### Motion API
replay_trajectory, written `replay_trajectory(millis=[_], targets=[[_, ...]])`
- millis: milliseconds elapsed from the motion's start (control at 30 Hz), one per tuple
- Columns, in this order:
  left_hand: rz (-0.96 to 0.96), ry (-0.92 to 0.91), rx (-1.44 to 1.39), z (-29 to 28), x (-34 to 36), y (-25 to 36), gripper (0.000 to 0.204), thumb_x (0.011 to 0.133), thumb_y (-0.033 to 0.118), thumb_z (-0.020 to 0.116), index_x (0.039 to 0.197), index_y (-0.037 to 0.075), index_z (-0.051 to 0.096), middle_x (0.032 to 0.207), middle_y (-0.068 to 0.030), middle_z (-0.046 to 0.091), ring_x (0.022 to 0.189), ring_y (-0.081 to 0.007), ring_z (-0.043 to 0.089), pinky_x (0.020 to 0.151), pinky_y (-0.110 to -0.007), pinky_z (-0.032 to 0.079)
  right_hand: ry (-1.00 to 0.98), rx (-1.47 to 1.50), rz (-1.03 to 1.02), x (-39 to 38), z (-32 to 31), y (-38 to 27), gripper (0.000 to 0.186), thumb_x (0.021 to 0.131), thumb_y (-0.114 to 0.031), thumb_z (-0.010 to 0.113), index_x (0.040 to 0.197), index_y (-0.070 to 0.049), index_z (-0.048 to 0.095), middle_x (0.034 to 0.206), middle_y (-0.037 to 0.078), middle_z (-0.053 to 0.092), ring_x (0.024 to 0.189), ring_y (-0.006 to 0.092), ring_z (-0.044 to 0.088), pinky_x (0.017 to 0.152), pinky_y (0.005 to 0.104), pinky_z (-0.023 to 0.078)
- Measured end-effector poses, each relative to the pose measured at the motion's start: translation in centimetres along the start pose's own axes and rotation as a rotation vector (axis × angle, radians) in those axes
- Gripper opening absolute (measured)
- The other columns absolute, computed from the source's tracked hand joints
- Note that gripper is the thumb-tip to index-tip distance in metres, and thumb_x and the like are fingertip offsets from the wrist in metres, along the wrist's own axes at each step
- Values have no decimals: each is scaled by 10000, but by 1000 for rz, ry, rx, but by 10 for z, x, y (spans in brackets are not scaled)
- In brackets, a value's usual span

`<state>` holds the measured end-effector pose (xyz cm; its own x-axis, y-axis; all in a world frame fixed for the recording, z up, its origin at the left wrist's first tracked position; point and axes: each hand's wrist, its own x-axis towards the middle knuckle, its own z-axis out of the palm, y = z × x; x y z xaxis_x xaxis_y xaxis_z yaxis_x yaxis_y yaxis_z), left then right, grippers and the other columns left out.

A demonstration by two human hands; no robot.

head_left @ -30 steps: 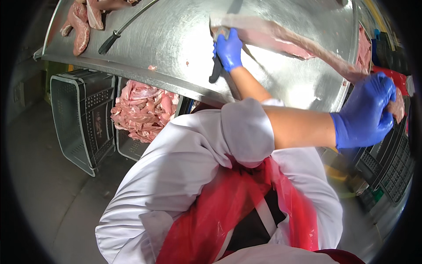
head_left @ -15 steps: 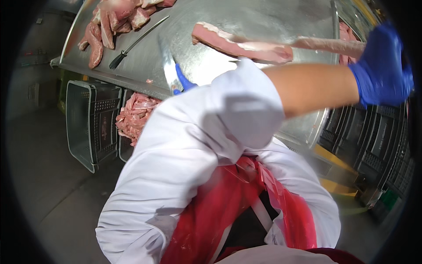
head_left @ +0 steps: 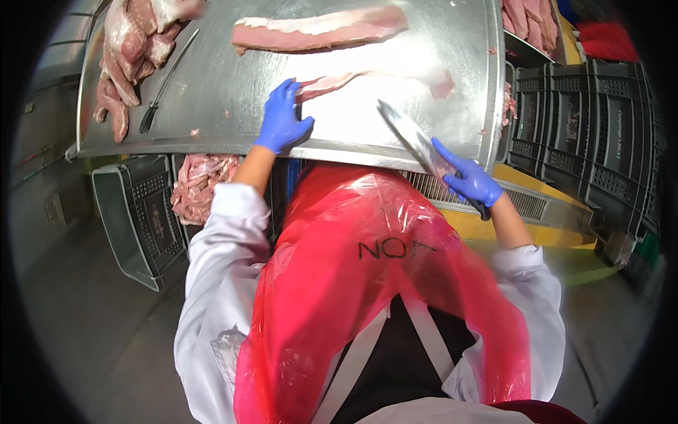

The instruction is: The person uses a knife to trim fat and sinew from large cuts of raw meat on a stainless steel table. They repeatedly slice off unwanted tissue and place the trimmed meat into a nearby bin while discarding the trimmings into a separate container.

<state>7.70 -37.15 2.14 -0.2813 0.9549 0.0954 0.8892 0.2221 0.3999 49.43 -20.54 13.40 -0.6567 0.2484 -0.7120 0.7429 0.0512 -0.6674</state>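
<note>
The right hand (head_left: 472, 180), gloved in blue, is clenched around the dark handle of a knife (head_left: 417, 145), forefinger laid along the blade's back, probably to steady it; the blade points toward 11 o'clock over the near edge of the steel table (head_left: 212, 92). The left hand (head_left: 282, 120), also gloved, lies fingers spread on the table, its fingertips pressing the near end of a thin meat strip (head_left: 367, 79), seemingly to pin it flat; it pins rather than closes around it. The strip runs from that hand toward 3 o'clock, and a thicker pink slab (head_left: 318, 30) lies beyond it at 12 o'clock. At 10 o'clock a heap of meat cuts (head_left: 131, 49) sits beside a second knife (head_left: 166, 85), lying free. Below the table edge, at 9 o'clock, a grey crate (head_left: 138, 219) stands beside a pile of meat trimmings (head_left: 198, 187). Stacked dark crates (head_left: 600, 134) stand at 3 o'clock, contents not visible.
</note>
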Motion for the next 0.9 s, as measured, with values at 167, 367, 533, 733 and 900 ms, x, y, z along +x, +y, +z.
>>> replay_trajectory(millis=[167,367,533,733,900], targets=[[-160,-276,311,6,25,26,361,787,243,684,1104,69,684,1110,-157,671,1086,-357,578,975,-499,433,196,-183,-203,66,12,-22,712,989,-214,548,1624,-277,232,624,202,606,512,288,616,621,418,515],[3,-149,294,12,-12,53,271,735,249,696,956,93,716,906,-117,680,1001,-309,608,1040,-517,363,205,-426,-311,86,33,-19,696,1013,-215,509,1625,-249,180,737,305,641,697,488,641,698,546,505],[95,-196,217,20,-28,67,246,737,241,697,924,81,701,874,-115,666,965,-301,606,1045,-505,368,268,-527,-201,111,35,-32,699,1014,-165,464,1631,-228,142,795,303,668,739,476,661,718,553,513],[121,-171,176,29,-6,68,169,750,209,664,842,72,700,825,-152,683,890,-334,631,941,-496,440,440,-574,-339,198,32,-66,730,989,-136,475,1630,-248,144,872,286,695,756,448,683,723,545,530],[-321,-12,336,21,46,13,279,817,342,616,856,87,722,856,-156,730,868,-345,669,825,-520,451,254,-656,-218,126,28,-41,793,953,-69,486,1633,-272,132,906,249,709,776,428,692,701,537,540]])
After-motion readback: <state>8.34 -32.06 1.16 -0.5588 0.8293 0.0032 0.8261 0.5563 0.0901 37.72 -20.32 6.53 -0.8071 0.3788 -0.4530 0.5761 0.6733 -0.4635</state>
